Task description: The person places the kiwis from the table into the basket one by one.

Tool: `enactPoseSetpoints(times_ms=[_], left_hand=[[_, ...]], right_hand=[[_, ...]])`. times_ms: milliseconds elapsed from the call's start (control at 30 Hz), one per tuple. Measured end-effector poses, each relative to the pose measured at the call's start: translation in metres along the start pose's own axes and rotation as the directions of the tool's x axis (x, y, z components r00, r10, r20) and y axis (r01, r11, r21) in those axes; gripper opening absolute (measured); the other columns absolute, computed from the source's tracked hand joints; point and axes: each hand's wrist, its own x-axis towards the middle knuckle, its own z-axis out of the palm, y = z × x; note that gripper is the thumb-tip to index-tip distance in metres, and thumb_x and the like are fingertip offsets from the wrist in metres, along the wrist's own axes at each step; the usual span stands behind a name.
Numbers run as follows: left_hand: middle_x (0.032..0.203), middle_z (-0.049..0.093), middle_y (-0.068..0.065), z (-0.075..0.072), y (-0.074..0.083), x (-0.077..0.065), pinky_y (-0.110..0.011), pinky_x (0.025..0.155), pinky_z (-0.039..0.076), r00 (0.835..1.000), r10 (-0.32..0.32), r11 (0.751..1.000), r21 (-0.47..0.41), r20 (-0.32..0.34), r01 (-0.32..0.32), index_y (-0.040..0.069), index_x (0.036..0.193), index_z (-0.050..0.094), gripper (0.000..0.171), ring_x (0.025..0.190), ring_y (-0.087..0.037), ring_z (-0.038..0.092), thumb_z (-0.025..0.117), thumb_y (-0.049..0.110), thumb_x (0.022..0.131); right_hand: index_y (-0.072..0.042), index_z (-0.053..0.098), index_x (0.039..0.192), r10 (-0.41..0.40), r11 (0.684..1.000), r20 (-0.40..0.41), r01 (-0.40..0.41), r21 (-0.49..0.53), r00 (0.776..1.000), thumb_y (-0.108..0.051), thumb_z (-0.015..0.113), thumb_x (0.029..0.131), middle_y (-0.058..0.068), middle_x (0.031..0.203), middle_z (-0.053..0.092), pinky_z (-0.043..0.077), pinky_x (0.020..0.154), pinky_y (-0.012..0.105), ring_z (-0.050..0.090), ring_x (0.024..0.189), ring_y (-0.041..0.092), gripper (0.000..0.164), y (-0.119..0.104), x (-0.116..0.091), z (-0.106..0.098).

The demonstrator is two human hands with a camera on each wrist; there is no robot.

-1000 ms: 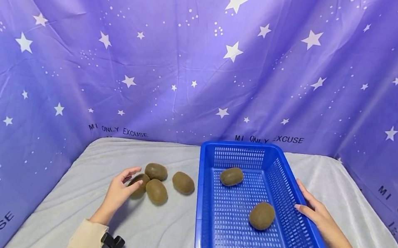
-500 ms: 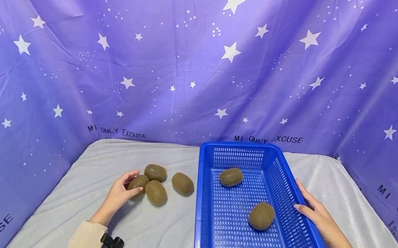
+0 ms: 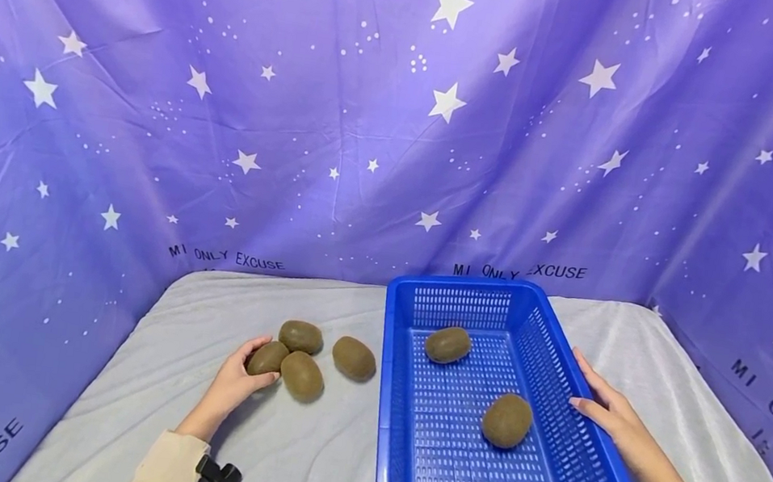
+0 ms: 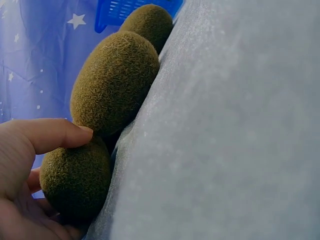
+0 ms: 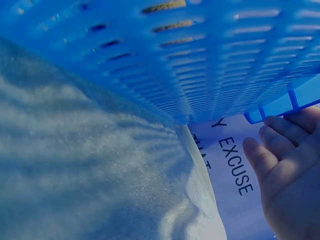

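Observation:
My left hand point(image 3: 238, 375) holds a brown fuzzy kiwi point(image 3: 267, 359) on the left of the table. In the left wrist view the thumb point(image 4: 62, 136) lies over the top of this kiwi and the fingers reach round its far side. Two more kiwis, a rear one point(image 3: 301, 336) and a front one point(image 3: 302, 377), sit right against it. Slightly to their right lies another kiwi point(image 3: 354, 359). My right hand point(image 3: 615, 422) grips the right rim of a blue plastic basket point(image 3: 381, 403), thumb over the edge, other fingers under the lip in the right wrist view.
Inside the basket lie two kiwis, one towards the back point(image 3: 448, 345) and one nearer the front point(image 3: 508, 421). A pale grey cloth point(image 3: 306, 458) covers the table. Behind and at both sides hangs a purple curtain point(image 3: 346, 105) with white stars.
My left thumb and fingers have closed down around the leftmost kiwi. The right hand and the basket have stayed in place.

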Motion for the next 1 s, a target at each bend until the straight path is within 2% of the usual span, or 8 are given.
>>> enactPoseSetpoints(times_ms=[233, 400, 467, 567, 667, 767, 900, 1000], left_hand=[[0.118, 0.058, -0.023, 0.000, -0.003, 0.002, -0.023, 0.081, 0.044, 0.999, -0.036, 0.999, 0.014, -0.016, 0.037, -0.006, 0.132, 0.048, 0.064, 0.099, -0.019, 0.053, 0.074, -0.003, 0.074], [0.118, 0.057, -0.024, -0.003, 0.004, 0.001, -0.022, 0.079, 0.045, 0.999, -0.042, 0.999, 0.007, -0.026, 0.042, -0.006, 0.132, 0.047, 0.064, 0.099, -0.021, 0.053, 0.073, -0.003, 0.075], [0.118, 0.057, -0.023, -0.003, 0.006, 0.000, -0.021, 0.079, 0.045, 0.999, -0.040, 0.999, 0.004, -0.031, 0.040, -0.005, 0.132, 0.048, 0.063, 0.098, -0.020, 0.053, 0.073, -0.003, 0.075], [0.117, 0.058, -0.022, -0.004, 0.009, -0.001, -0.021, 0.079, 0.045, 0.999, -0.030, 0.999, 0.011, -0.045, 0.030, -0.003, 0.131, 0.050, 0.062, 0.096, -0.018, 0.054, 0.073, -0.001, 0.074], [0.117, 0.058, -0.022, -0.005, 0.011, 0.000, -0.021, 0.078, 0.045, 0.998, -0.024, 0.999, 0.027, -0.052, 0.025, -0.002, 0.131, 0.051, 0.061, 0.096, -0.019, 0.054, 0.073, 0.000, 0.074], [0.118, 0.058, -0.021, -0.006, 0.013, 0.001, -0.022, 0.079, 0.045, 0.999, -0.026, 0.999, 0.036, -0.046, 0.028, -0.001, 0.132, 0.050, 0.061, 0.097, -0.019, 0.053, 0.073, 0.001, 0.075], [0.118, 0.058, -0.021, -0.007, 0.019, 0.002, -0.021, 0.079, 0.045, 0.999, -0.028, 0.999, 0.020, -0.041, 0.029, 0.000, 0.133, 0.050, 0.062, 0.096, -0.018, 0.053, 0.073, 0.001, 0.076], [0.118, 0.059, -0.020, -0.006, 0.025, 0.003, -0.021, 0.079, 0.045, 0.999, -0.012, 1.000, 0.017, -0.041, 0.013, 0.000, 0.132, 0.051, 0.062, 0.096, -0.018, 0.054, 0.074, 0.002, 0.075]], right_hand=[[-0.030, -0.001, 0.152, 0.014, 1.000, -0.011, -0.014, -0.004, 1.000, -0.021, 0.039, 0.101, 0.030, 0.148, 0.004, 0.053, 0.079, 0.045, 0.056, 0.105, 0.014, 0.065, -0.001, -0.001, 0.001], [-0.031, -0.001, 0.152, 0.013, 1.000, -0.005, -0.013, 0.002, 1.000, -0.021, 0.039, 0.102, 0.030, 0.149, 0.004, 0.052, 0.080, 0.046, 0.056, 0.106, 0.013, 0.065, -0.003, 0.000, 0.001], [-0.031, -0.001, 0.151, 0.013, 1.000, -0.001, -0.013, 0.016, 1.000, -0.021, 0.039, 0.102, 0.021, 0.150, 0.013, 0.053, 0.079, 0.047, 0.057, 0.105, 0.015, 0.065, -0.003, 0.000, 0.001], [-0.033, -0.001, 0.151, 0.017, 0.996, 0.026, -0.019, 0.086, 1.000, -0.019, 0.038, 0.102, 0.000, 0.143, 0.028, 0.052, 0.078, 0.052, 0.059, 0.104, 0.023, 0.064, -0.002, -0.001, 0.000], [-0.034, -0.001, 0.151, 0.012, 0.992, 0.045, -0.017, 0.122, 0.999, -0.018, 0.037, 0.102, -0.014, 0.134, 0.034, 0.052, 0.077, 0.055, 0.060, 0.103, 0.027, 0.064, -0.001, -0.002, -0.001], [-0.033, 0.000, 0.151, 0.007, 0.998, 0.018, -0.009, 0.069, 1.000, -0.019, 0.038, 0.102, -0.009, 0.138, 0.031, 0.053, 0.077, 0.051, 0.060, 0.103, 0.022, 0.064, 0.000, -0.002, -0.001], [-0.031, 0.001, 0.152, 0.010, 1.000, -0.019, -0.010, -0.009, 1.000, -0.020, 0.039, 0.102, 0.011, 0.148, 0.019, 0.054, 0.078, 0.044, 0.058, 0.104, 0.015, 0.064, 0.001, -0.002, 0.000], [-0.031, 0.001, 0.152, 0.008, 1.000, -0.022, -0.008, -0.025, 1.000, -0.021, 0.039, 0.101, 0.019, 0.149, 0.013, 0.053, 0.079, 0.043, 0.057, 0.104, 0.013, 0.064, 0.000, -0.001, 0.000]])
